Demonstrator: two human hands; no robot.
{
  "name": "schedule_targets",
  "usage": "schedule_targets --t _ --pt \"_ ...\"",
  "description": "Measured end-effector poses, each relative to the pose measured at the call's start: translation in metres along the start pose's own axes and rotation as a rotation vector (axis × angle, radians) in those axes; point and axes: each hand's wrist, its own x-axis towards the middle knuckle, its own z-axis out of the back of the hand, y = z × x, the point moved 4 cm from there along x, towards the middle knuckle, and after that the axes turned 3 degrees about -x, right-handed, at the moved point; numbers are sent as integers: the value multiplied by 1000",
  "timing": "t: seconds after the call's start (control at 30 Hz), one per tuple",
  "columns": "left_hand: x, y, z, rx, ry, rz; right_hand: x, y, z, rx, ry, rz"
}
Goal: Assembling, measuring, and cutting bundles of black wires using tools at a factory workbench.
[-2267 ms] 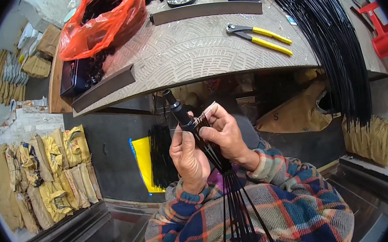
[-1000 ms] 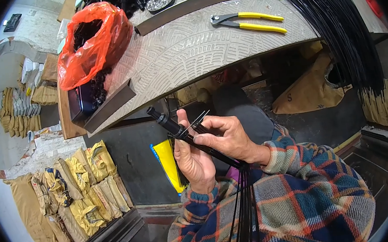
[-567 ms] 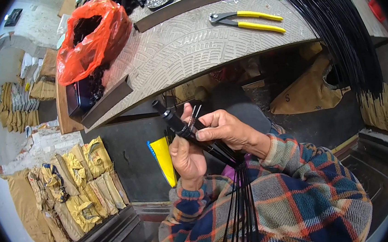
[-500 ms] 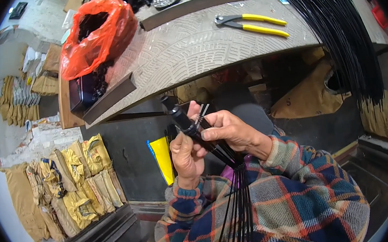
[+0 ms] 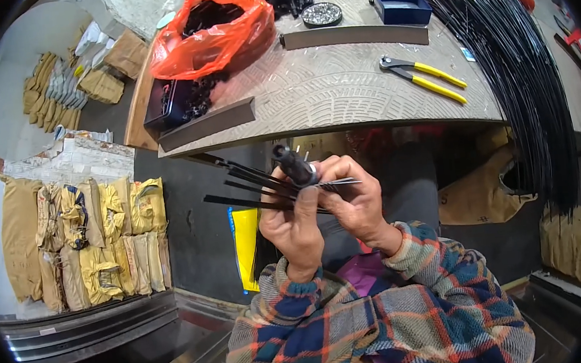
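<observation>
Above my lap, both hands are on what looks like a black umbrella frame (image 5: 295,166), its dark round end tilted up and away from me. My left hand (image 5: 289,233) is closed around it with the thumb pressed near a pale ring. Flat black ribs (image 5: 239,187) fan out to the left past that hand. My right hand (image 5: 354,200) is closed at the ring from the right side. Thin metal wires (image 5: 341,182) stick out between its thumb and fingers. The exact grip of the fingertips is partly hidden.
Ahead, a worktable (image 5: 325,106) carries end-cutting pliers (image 5: 426,76) with yellow handles, a blue box (image 5: 402,9), a metal strip (image 5: 354,35) and a red plastic bag (image 5: 222,28). Long black rods (image 5: 523,71) overhang its right side. Wrapped packages (image 5: 89,247) lie at left.
The frame has turned over: its ribs trailed down over my lap and now point left. My hands have turned with it. The view has shifted, so the table sits farther right.
</observation>
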Motion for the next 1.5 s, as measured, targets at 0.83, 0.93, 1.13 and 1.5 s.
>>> schedule_targets --t 0.83,0.93,1.13,1.5 --pt "-6 12 41 85 -67 -28 -1 -32 -14 -142 139 -299" --pt "-6 11 41 77 -136 95 -7 -32 -16 -127 75 -331" --pt "-5 16 62 -209 -44 300 -10 -25 -17 -76 187 -133" --pt "-10 11 56 -41 -98 136 -5 -32 -11 -75 188 -372"
